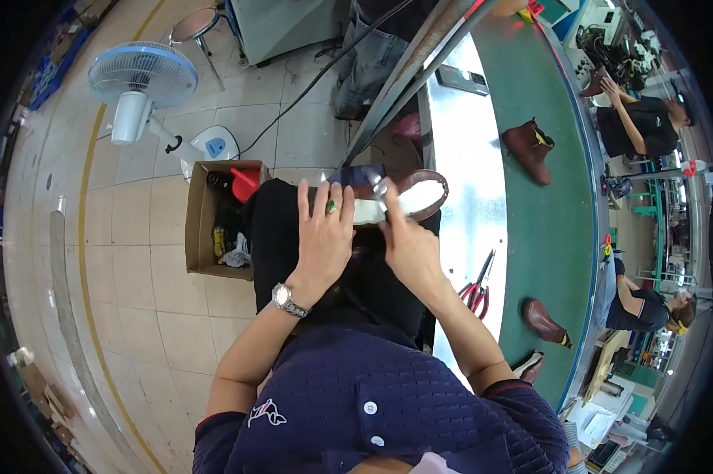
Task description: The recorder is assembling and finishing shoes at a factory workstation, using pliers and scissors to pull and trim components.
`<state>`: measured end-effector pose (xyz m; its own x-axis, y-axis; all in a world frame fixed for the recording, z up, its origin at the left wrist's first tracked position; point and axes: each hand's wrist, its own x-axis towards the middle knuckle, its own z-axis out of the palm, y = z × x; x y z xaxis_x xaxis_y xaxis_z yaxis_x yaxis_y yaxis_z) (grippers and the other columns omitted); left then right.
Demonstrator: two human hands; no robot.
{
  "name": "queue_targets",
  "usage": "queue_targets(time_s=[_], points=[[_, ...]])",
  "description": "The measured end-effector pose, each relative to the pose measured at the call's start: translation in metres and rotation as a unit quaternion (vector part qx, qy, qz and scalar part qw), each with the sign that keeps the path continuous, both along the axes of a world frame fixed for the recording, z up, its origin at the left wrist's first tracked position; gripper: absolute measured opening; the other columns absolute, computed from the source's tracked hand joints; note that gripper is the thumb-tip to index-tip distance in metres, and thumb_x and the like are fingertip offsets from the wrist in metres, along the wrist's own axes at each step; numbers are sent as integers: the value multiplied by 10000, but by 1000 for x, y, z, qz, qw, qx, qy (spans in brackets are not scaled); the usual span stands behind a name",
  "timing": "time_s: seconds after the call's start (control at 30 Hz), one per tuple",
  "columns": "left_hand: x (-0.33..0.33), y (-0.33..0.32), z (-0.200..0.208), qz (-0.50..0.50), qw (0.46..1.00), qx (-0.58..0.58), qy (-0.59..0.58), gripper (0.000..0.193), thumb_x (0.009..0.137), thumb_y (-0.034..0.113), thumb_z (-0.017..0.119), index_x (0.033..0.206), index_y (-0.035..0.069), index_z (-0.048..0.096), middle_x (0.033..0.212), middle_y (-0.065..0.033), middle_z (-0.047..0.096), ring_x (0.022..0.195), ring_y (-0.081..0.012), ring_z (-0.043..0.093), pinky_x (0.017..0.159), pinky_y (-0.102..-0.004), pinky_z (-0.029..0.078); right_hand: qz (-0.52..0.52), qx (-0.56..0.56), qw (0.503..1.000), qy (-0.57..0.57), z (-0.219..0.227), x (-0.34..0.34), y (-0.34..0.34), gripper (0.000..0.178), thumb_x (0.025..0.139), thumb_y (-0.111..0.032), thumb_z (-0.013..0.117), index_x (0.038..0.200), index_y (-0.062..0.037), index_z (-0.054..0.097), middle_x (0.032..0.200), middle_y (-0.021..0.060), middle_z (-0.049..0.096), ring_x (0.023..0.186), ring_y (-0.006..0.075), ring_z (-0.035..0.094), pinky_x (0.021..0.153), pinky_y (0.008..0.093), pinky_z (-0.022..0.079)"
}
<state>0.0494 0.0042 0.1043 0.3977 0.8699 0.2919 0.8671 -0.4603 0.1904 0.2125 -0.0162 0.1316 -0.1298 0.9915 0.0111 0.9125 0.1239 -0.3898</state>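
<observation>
A dark brown boot point(432, 207) lies across my lap, its underside up and a white area showing inside the brown rim. My left hand point(325, 237) rests flat by the boot's left end, fingers stretched and apart, with a green-stoned ring on one finger. Closed around a tool, my right hand point(412, 251) is over the middle of the boot. The tool's shiny metal end point(378, 186) is smeared by motion, so its exact kind is unclear. My right fingers hide its grip.
Red-handled pliers point(476, 295) and a phone-like device point(463, 80) lie on the metal bench point(468, 158). Brown boots point(529, 150) stand or lie on the green belt point(522, 237). A cardboard box point(214, 269) and a fan point(143, 75) are on my left; people work at far right.
</observation>
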Motion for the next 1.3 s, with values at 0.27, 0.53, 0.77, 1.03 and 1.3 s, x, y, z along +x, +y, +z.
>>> queue_targets(time_s=[0.27,0.53,0.77,1.03,1.3], points=[[-6,-3,-7,-27,998,-6,-55,640,696,140,749,1261,-61,523,1275,-187,561,1248,-299,472,1162,-507,208,7,31,998,47,-1,-10,-3,681,912,-129,544,1511,-113,220,632,196,628,562,369,639,522,468,508],[-11,-3,-8,-36,983,-50,-171,694,700,53,728,1304,-79,414,1247,-206,564,1220,-323,487,1144,-487,249,3,-5,997,81,8,-19,-2,673,923,-131,553,1506,-123,216,687,228,633,629,408,637,558,493,491],[-21,4,-15,-57,980,-60,-179,885,631,51,814,1398,15,375,1217,-126,613,1222,-290,501,1133,-488,266,49,-14,998,26,4,10,14,622,896,-157,564,1462,-165,305,683,210,640,649,436,642,613,544,507],[-37,-38,-11,18,933,-147,-328,1185,667,246,875,1541,69,94,1549,-218,233,1374,-363,365,1107,-418,345,14,-22,998,-57,16,48,11,541,912,-125,549,1417,-103,355,909,260,652,813,455,636,709,520,509],[-66,-88,-22,141,856,-283,-410,519,908,334,664,1269,-23,558,1153,-167,576,989,-258,595,819,-322,492,101,-220,960,138,33,10,-53,589,938,-129,586,1462,-126,318,875,184,673,692,317,690,648,409,532]])
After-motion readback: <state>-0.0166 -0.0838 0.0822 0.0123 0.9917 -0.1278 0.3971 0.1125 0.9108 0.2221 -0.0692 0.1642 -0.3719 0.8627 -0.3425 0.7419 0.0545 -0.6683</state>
